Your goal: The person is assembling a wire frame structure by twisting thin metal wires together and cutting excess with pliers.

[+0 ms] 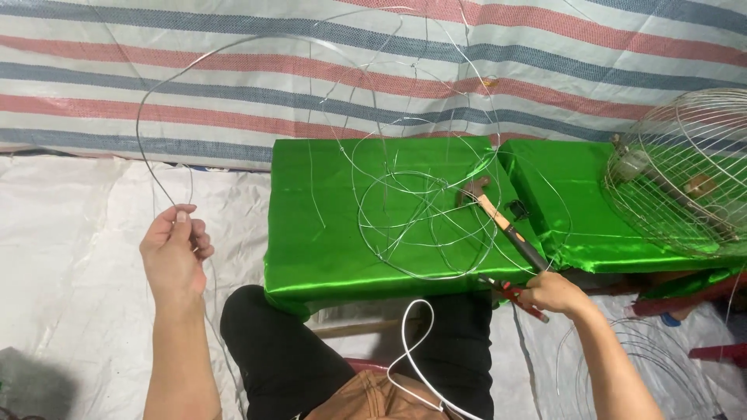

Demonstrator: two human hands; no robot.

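My left hand is raised at the left and pinches a long thin metal wire that arcs up and over toward the green cloth-covered bench. On that bench lies a loose tangle of wire loops. My right hand is at the bench's front right edge, closed on red-handled pliers. A hammer with a wooden and black handle lies on the bench just above that hand.
A round wire cage frame stands on a second green bench at the right. More wire coils lie on the floor at the lower right. A striped tarp hangs behind. A white cable crosses my lap.
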